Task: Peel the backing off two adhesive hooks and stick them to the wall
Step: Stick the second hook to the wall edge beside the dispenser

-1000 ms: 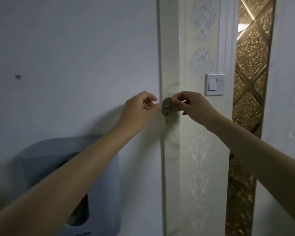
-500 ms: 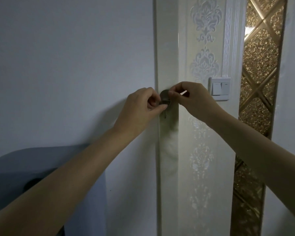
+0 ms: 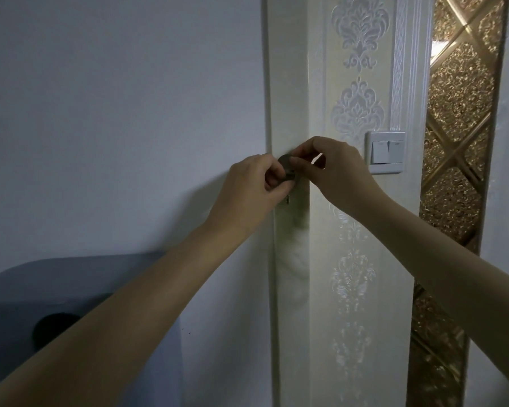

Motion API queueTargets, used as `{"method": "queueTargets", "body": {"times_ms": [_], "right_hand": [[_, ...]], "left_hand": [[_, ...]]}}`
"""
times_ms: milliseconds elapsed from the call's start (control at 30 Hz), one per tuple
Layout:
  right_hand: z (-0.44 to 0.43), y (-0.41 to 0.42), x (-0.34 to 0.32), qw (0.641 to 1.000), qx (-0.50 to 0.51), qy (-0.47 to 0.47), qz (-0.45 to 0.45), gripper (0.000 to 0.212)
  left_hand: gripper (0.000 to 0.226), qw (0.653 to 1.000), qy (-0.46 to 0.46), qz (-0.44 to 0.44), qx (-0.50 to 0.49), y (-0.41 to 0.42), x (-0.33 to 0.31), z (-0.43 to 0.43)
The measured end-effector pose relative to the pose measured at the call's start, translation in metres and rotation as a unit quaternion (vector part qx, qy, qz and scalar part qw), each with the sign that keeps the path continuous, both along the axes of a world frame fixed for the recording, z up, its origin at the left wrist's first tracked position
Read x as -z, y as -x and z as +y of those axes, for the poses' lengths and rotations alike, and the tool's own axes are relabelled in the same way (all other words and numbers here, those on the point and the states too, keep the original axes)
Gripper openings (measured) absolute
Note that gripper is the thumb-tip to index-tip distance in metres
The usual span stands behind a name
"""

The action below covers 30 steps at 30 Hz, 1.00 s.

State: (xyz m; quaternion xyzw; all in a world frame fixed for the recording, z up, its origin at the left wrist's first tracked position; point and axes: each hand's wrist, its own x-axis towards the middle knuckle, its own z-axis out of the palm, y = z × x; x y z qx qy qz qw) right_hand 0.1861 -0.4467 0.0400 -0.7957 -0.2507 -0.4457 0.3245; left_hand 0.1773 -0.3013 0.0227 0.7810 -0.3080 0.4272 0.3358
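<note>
Cream wall trim (both hands pinch hook)

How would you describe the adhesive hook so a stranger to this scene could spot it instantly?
Start at the cream vertical strip between the plain wall and the patterned wallpaper. At light-switch height, both hands meet there; the adhesive hook is the small dark round disc pinched between their fingertips, the only dark object on the strip.

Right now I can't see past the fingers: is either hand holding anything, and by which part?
Both. The left hand and right hand pinch the round hook by its disc edges.
</note>
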Motion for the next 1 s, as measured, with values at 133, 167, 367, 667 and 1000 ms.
{"method": "queueTargets", "body": {"times_ms": [133, 167, 367, 667, 1000], "right_hand": [[0.001, -0.001, 0.001, 1.000, 0.013, 0.011, -0.023, 0.010], [0.001, -0.002, 0.002, 0.999, 0.016, 0.012, -0.029, 0.010], [0.000, -0.006, 0.004, 0.999, 0.021, 0.004, -0.048, 0.008], [-0.006, -0.009, 0.009, 0.998, 0.020, -0.019, -0.048, 0.010], [-0.004, -0.013, 0.011, 0.998, 0.034, -0.017, -0.045, 0.014]], "left_hand": [[0.005, 1.000, -0.004, -0.001, -0.007, -0.001, 0.000, 0.000], [0.005, 1.000, -0.006, -0.002, -0.010, -0.002, 0.000, -0.001], [0.003, 1.000, -0.006, -0.006, -0.020, -0.006, -0.002, -0.002], [0.002, 1.000, -0.001, -0.006, -0.020, -0.009, -0.003, -0.004], [0.002, 0.999, -0.031, -0.016, -0.034, -0.007, -0.003, -0.004]]}}
